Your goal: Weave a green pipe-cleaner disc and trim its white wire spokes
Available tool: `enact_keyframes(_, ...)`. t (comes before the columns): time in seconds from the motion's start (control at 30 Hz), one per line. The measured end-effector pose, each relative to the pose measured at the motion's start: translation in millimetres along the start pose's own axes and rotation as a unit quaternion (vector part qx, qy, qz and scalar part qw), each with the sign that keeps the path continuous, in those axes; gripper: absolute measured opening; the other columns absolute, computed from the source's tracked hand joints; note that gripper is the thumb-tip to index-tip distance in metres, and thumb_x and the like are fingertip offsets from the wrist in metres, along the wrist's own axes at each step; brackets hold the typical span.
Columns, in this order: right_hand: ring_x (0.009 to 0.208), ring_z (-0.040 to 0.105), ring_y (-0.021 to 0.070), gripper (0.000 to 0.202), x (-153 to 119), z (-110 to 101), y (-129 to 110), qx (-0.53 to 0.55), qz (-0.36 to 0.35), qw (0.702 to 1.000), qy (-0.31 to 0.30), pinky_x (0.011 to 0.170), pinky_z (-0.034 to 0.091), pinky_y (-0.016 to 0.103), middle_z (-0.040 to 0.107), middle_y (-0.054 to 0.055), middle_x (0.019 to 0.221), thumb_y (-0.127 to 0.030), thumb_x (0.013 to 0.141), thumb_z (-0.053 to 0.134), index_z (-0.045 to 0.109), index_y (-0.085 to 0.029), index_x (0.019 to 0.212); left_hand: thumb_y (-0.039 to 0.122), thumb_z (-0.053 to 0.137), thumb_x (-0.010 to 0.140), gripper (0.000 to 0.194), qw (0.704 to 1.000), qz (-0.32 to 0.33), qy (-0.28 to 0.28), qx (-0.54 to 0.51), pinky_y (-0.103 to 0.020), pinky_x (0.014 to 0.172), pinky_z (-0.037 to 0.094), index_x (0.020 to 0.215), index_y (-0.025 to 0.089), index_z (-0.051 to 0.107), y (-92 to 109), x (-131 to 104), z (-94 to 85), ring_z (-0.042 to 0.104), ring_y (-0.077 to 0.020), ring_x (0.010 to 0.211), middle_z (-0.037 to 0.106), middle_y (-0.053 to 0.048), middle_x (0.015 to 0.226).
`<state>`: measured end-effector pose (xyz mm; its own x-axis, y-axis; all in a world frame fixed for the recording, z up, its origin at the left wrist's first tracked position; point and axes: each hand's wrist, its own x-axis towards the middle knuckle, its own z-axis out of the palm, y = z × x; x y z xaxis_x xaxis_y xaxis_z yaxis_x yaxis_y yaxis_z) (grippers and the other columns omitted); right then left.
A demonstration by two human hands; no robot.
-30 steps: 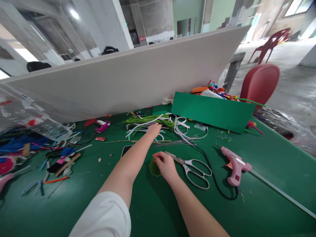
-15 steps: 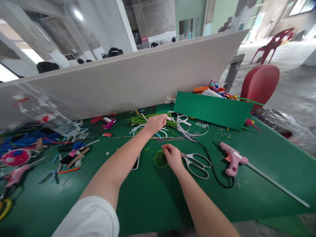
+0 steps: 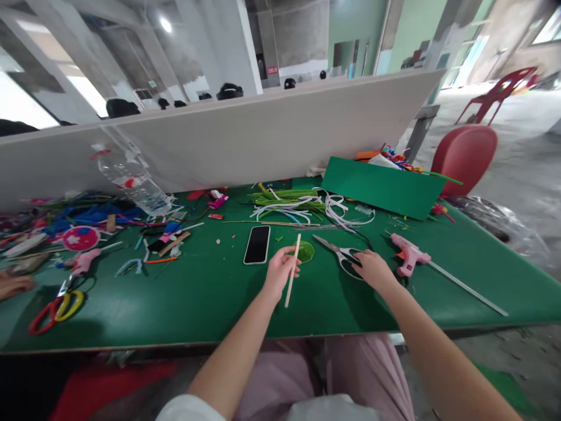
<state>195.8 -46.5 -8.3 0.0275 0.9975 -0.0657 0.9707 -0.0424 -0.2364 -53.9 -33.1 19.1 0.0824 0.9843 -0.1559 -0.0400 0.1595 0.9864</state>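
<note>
My left hand point(image 3: 279, 273) is closed around a thin whitish stick point(image 3: 290, 287), which it holds at a tilt above the table. Just behind the fingers, a translucent green scalloped disc point(image 3: 307, 252) lies on the surface. My right hand point(image 3: 373, 269) grips the handles of grey scissors point(image 3: 329, 244), whose blades point left and away from me; its fingertips are partly hidden. To the left of my left hand lies a phone point(image 3: 256, 245) with a dark screen.
A pink glue gun point(image 3: 409, 253) with a long glue stick lies at right. Green stems point(image 3: 284, 202) and white strips are piled behind. A green board point(image 3: 385, 187) leans at the back. At left are a bottle point(image 3: 135, 182), red-yellow scissors point(image 3: 56, 310) and another person's hand point(image 3: 16, 285).
My left hand has come back from the pile of stems with the whitish stick. My right hand has left the green disc and moved right onto the scissors. The view has shifted.
</note>
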Motion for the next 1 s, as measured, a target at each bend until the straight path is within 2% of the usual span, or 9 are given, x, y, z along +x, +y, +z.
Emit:
enact_keyframes(0.07,0.085,0.057,0.0247,0.03,3.6,-9.4,-6.9,-0.003,0.021,0.999,-0.024,0.074,0.039,0.032,0.06,0.015,0.091,-0.02,0.072,0.053,0.059,-0.012,0.1,0.028,0.058,0.069,0.026,0.999,0.007,0.007,-0.03,-0.02,0.044,0.045,0.09,0.018,0.046,-21.1,-7.6,4.5,0.053,-0.0085,0.051,0.059,0.002,0.066)
enact_keyframes(0.13,0.081,0.058,0.0259,0.033,3.0,-18.2,-9.4,0.001,0.046,0.999,-0.023,0.067,0.039,0.032,0.059,0.017,0.092,-0.02,0.069,0.054,0.056,-0.009,0.1,0.028,0.058,0.069,0.021,0.999,0.01,-0.003,-0.041,-0.019,0.043,0.044,0.084,0.018,0.047,-30.9,-12.7,7.5,0.053,-0.0079,0.052,0.06,0.001,0.07)
enact_keyframes(0.2,0.078,0.058,0.0239,0.03,-4.4,-25.3,-6.6,0.01,0.06,0.998,-0.027,0.064,0.039,0.03,0.059,0.015,0.09,-0.022,0.071,0.052,0.055,-0.01,0.099,0.029,0.059,0.069,0.021,0.999,0.007,-0.016,-0.049,-0.018,0.043,0.044,0.083,0.016,0.051,-32.5,-16.8,7.7,0.053,-0.0072,0.055,0.062,-0.002,0.079)
enact_keyframes(0.3,0.067,0.055,0.0162,0.023,-28.6,-31.2,2.4,0.089,0.054,0.993,-0.05,0.057,0.037,0.024,0.058,0.005,0.076,-0.032,0.075,0.049,0.054,-0.016,0.091,0.029,0.06,0.069,0.027,0.997,0.0,-0.044,-0.068,-0.018,0.044,0.045,0.092,0.015,0.06,-28.0,-22.1,3.4,0.054,-0.0074,0.061,0.062,-0.006,0.095)
enact_keyframes(0.4,0.053,0.043,0.0115,0.036,-62.7,-31.1,8.7,0.285,0.028,0.952,-0.106,0.049,0.031,0.023,0.046,-0.004,0.059,-0.051,0.073,0.05,0.048,-0.018,0.088,0.025,0.059,0.069,0.038,0.991,-0.003,-0.106,-0.076,-0.017,0.045,0.045,0.107,0.017,0.06,-21.8,-27.8,-2.9,0.057,-0.0095,0.065,0.064,-0.008,0.097)
enact_keyframes(0.5,0.054,0.037,0.01,0.043,-95.2,-27.0,9.8,0.358,-0.053,0.916,-0.171,0.049,0.029,0.022,0.04,-0.006,0.06,-0.056,0.07,0.053,0.047,-0.018,0.089,0.023,0.057,0.071,0.044,0.984,0.014,-0.164,-0.069,-0.017,0.041,0.044,0.115,0.022,0.057,-15.8,-34.7,-7.6,0.062,-0.0128,0.07,0.054,-0.009,0.122)
enact_keyframes(0.63,0.059,0.036,0.0107,0.042,-118.9,-23.1,6.8,0.341,-0.093,0.909,-0.22,0.053,0.031,0.023,0.042,-0.004,0.066,-0.056,0.072,0.054,0.048,-0.02,0.093,0.024,0.056,0.072,0.047,0.974,0.026,-0.216,-0.063,-0.017,0.039,0.045,0.119,0.027,0.053,-9.2,-44.2,-9.1,0.064,-0.0135,0.069,0.037,-0.007,0.138)
enact_keyframes(0.87,0.061,0.038,0.0115,0.039,-120.1,-25.9,-3.1,0.305,-0.093,0.921,-0.225,0.054,0.029,0.022,0.046,-0.004,0.066,-0.056,0.071,0.055,0.049,-0.02,0.085,0.026,0.056,0.072,0.05,0.962,0.016,-0.272,-0.011,-0.017,0.038,0.044,0.122,0.025,0.051,-4.3,-51.5,-3.2,0.066,-0.0149,0.065,0.054,-0.01,0.122)
enact_keyframes(1.0,0.055,0.035,0.0099,0.037,-117.7,-22.0,-3.9,0.314,-0.08,0.921,-0.218,0.049,0.025,0.021,0.042,-0.006,0.059,-0.056,0.071,0.055,0.049,-0.02,0.079,0.025,0.057,0.071,0.049,0.959,0.021,-0.282,-0.009,-0.017,0.039,0.045,0.12,0.026,0.052,-2.3,-52.0,-0.9,0.065,-0.0137,0.063,0.051,-0.009,0.126)
